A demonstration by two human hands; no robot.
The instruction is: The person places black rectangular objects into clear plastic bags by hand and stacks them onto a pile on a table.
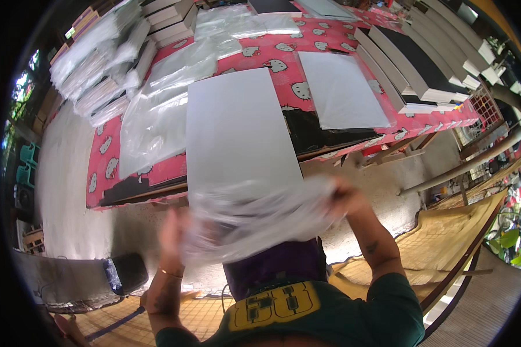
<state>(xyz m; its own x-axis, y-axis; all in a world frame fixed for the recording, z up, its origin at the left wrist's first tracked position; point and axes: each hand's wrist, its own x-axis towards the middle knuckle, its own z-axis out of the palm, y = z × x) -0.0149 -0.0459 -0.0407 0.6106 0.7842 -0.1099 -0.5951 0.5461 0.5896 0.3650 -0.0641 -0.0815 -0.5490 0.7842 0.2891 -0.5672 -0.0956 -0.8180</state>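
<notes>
A large white sheet or board reaches from the table's near edge toward me, its far end resting on the table. Around its near end is a crumpled clear plastic bag, smeared by motion. My left hand is at the bag's left edge, blurred, seemingly closed on the plastic. At the right edge, my right hand has its fingers bent round the bunched plastic. Another white board in clear plastic lies flat to the right.
A pink patterned cloth covers the table. Clear plastic bags spread over its left side, beside a tall stack of wrapped packs. Stacks of black-topped boards stand at the right. A black chair seat is at lower left.
</notes>
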